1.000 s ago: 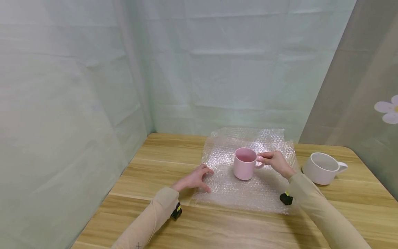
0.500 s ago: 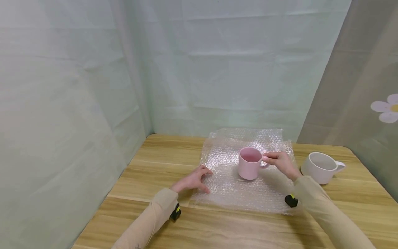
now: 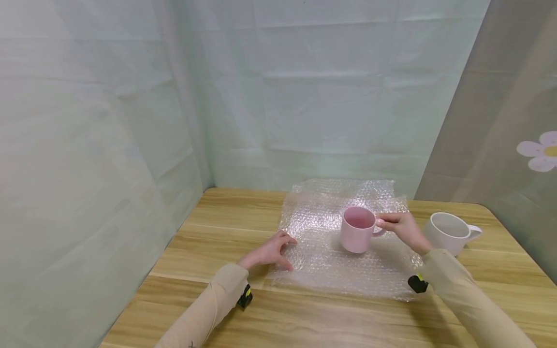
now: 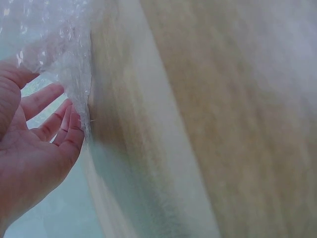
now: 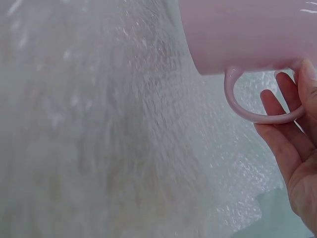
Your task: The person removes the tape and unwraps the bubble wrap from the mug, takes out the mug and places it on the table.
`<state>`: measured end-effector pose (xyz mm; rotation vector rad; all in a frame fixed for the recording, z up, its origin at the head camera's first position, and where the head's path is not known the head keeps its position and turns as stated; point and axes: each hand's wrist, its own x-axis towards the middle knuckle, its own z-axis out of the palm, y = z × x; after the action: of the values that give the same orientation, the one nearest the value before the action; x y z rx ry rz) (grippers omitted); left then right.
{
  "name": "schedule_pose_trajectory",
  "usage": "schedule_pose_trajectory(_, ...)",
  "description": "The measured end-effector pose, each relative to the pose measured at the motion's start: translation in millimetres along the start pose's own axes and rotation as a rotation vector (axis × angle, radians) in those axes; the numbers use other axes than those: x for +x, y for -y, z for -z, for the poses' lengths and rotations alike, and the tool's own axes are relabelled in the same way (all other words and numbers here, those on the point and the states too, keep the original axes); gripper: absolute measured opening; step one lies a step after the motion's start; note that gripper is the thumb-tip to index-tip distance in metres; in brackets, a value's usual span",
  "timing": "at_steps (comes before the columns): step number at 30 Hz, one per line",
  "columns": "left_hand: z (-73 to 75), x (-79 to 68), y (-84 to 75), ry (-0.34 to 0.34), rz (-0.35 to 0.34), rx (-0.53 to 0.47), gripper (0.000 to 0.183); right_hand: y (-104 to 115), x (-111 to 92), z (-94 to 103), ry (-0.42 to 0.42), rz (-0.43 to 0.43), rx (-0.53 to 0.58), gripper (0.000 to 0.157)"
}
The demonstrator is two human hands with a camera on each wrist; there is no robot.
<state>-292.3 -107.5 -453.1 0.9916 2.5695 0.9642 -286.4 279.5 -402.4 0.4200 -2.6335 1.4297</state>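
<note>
A pink mug [image 3: 357, 237] stands upright in the head view, over a sheet of bubble wrap [image 3: 322, 270]. My right hand [image 3: 402, 228] pinches the mug's handle [image 5: 260, 118] between thumb and fingers, with some fingertips passing through the loop in the right wrist view. At the sheet's left edge, my left hand [image 3: 272, 250] rests with thumb and fingers spread apart. The left wrist view shows its fingers [image 4: 47, 101] relaxed and touching the edge of the wrap, which partly covers the thumb tip. To the right, a white mug [image 3: 448, 232] is partly hidden by my right wrist.
The bubble wrap lies on a wood-grain table [image 3: 217, 232] and reaches toward the far edge. Pale cloth [image 3: 322, 96] hangs behind and along the left, with a brown section bearing a flower [image 3: 541, 151] at the right.
My right hand has moved the pink mug steadily to the right across the bubble wrap, nearer the white mug. The left hand has kept its place.
</note>
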Motion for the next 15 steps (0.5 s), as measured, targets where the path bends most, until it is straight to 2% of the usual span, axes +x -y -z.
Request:
schedule_pose_trajectory(11, -0.1, -0.4, -1.1, -0.006, -0.017, 0.016, 0.069, 4, -14, 17.4, -0.019, -0.007, -0.082, 0.035)
schedule_pose_trajectory(15, -0.3, -0.4, -0.9, -0.009, -0.014, 0.010, 0.068, 3, -20, 23.6, -0.008, -0.010, -0.049, 0.036)
